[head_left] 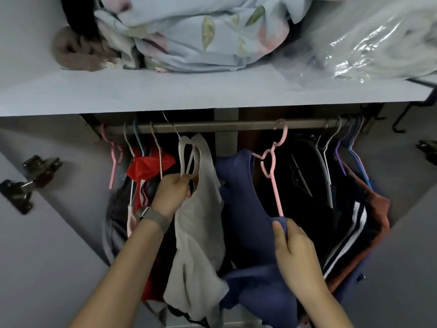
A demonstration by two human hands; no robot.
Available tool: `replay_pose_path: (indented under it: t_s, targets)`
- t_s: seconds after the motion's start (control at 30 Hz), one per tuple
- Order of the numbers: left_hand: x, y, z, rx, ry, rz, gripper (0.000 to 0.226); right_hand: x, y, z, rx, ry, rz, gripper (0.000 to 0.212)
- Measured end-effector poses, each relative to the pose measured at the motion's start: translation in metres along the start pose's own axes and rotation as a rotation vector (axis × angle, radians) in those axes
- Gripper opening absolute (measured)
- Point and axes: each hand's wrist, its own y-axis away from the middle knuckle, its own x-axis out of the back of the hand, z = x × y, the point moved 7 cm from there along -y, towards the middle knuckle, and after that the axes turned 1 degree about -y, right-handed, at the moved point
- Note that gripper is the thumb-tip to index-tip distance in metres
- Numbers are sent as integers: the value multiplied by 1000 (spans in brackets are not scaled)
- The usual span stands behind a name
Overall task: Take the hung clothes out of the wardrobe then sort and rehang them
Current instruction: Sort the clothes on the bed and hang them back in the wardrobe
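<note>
Left hand (pixel 173 190), at centre frame, curling its fingers around the neck of a pale grey sleeveless top (pixel 196 228), pinching fabric and hanger together; grey watch strap (pixel 155 218) wrapping the wrist. Top hanging limp and creased, its thin wire hanger (pixel 170 125) lifting off the rail (pixel 224 126) just above. Right hand (pixel 293 247), lower right of centre, gripping the shoulder of a navy garment (pixel 238 185) between thumb and fingers, at the lower tip of a pink hanger (pixel 274 166) hooking the rail. Red clothing (pixel 149 165) crowding the left, black and striped pieces (pixel 343 235) the right. Above, a shelf (pixel 165 95) carrying floral bedding (pixel 201 31).
</note>
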Motion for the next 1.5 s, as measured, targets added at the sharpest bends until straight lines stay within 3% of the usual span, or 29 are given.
replay_pose_path:
  t_s: [0.27, 0.53, 0.7, 0.83, 0.93, 1.0, 1.13, 1.5]
  targets:
    - [-4, -51, -36, 102, -36, 36, 43, -14, -24, 3, -37, -3, -101, 23]
    - [6, -68, -59, 96, -205, 26, 43, -41, -47, -5, -40, 57, -202, 20]
    - [9, -66, -70, 54, -341, -6, 31, -68, -47, -19, -1, 78, -222, 21]
    - [19, -42, -64, -99, -436, -35, 18, -87, -57, -53, 117, 61, -218, 18]
    - [31, -20, -63, -135, -339, -81, 18, -117, -74, -68, 175, 44, -219, 22]
    - [44, -6, -67, -66, -255, -51, 13, -141, -84, -70, 172, 30, -228, 27]
    - [70, 21, -84, 71, -125, 18, 24, -181, -85, -68, 154, 78, -286, 23]
    - [91, 77, -116, 199, 2, 41, 38, -226, -75, -58, -151, -284, -517, 22]
